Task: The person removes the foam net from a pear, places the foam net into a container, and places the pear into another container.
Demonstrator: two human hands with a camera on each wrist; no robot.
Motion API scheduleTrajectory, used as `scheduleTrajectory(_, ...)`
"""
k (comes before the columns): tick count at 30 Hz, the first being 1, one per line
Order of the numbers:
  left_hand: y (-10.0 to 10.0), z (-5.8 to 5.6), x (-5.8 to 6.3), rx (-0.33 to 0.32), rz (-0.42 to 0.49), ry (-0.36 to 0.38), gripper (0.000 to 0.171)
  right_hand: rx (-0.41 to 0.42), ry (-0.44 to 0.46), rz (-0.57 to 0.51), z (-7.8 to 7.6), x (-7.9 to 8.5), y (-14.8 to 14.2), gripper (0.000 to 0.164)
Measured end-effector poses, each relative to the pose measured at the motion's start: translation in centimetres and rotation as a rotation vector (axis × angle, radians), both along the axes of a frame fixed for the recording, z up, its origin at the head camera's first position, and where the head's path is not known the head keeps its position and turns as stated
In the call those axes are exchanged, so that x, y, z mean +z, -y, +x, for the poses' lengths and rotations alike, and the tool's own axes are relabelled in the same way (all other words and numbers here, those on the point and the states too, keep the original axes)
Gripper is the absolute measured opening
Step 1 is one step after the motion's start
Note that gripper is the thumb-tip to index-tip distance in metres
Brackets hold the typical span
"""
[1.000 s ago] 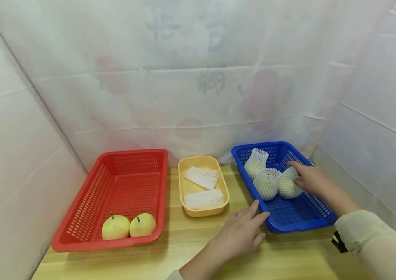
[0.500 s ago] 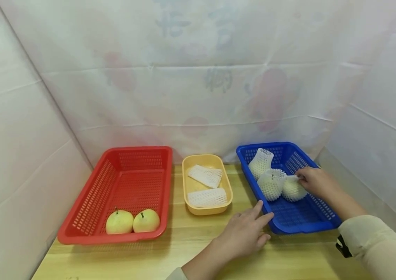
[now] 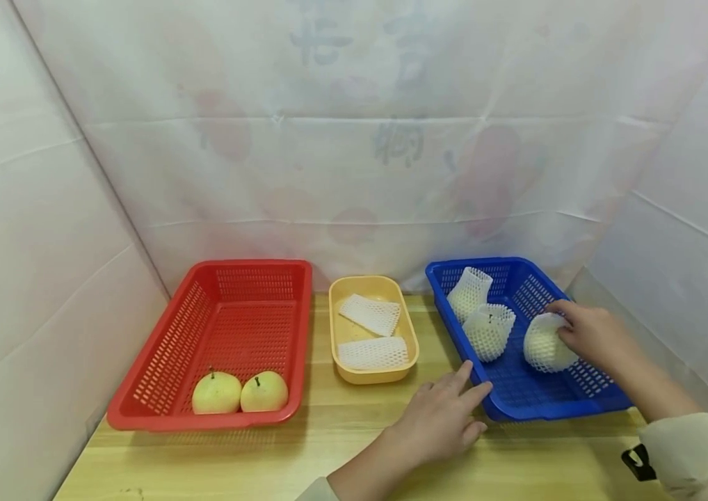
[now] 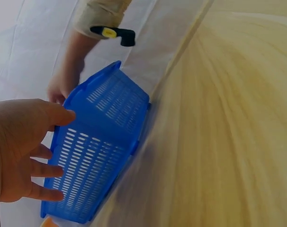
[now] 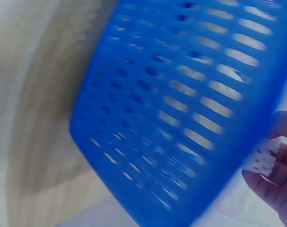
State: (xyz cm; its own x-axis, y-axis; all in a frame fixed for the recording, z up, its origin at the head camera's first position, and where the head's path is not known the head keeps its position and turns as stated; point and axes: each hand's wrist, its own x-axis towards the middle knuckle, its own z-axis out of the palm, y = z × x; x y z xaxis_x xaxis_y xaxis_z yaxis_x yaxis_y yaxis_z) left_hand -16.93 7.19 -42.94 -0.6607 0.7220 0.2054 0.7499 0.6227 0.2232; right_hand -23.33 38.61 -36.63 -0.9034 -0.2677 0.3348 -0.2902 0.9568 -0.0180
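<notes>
My right hand pinches the top of a pear in a white foam net, inside the blue basket on the right. In the right wrist view, white netting shows between the fingers, beyond the basket wall. My left hand has its fingers spread, fingertips right at the basket's near left rim; the left wrist view shows this hand beside the slotted wall. Two more netted fruits, one upright and one behind it, sit on the basket's left side.
A red basket on the left holds two bare yellow pears at its near end. Between the baskets stands a yellow tray with two flat foam nets. White cloth walls enclose the wooden table.
My right hand has closed on the netted pear's top and drawn it rightward, apart from its neighbour. The left hand stays at the rim. The head view has shifted slightly.
</notes>
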Motion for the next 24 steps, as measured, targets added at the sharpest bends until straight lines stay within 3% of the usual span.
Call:
scheduleTrajectory(8, 0.7, 0.3, -0.3, 0.014, -0.016, -0.064, 0.058, 0.046, -0.153, 0.011, 3.5, 4.0, 1.8, 0.046)
scheduleTrajectory(12, 1.3, 0.6, 0.0, 0.017, 0.012, -0.135, 0.054, 0.128, -0.273, 0.023, 5.0, 5.5, 3.6, 0.050)
scheduleTrajectory(15, 1.7, 1.0, 0.2, 0.016, 0.085, -0.195, 0.053, 0.203, -0.360, 0.008, 6.2, 6.3, 5.0, 0.028)
scheduleTrajectory(16, 1.9, 1.1, 0.4, 0.019, 0.117, -0.212, 0.053, 0.227, -0.384, 0.003, 6.6, 6.5, 5.5, 0.027)
scheduleTrajectory(20, 2.8, 1.6, 0.9, 0.054, 0.279, -0.258, 0.062, 0.332, -0.461, -0.050, 7.5, 6.9, 7.6, 0.055)
scheduleTrajectory(24, 3.8, 1.7, 1.5, 0.090, 0.455, -0.227, 0.082, 0.476, -0.479, -0.128, 7.9, 6.5, 10.1, 0.048)
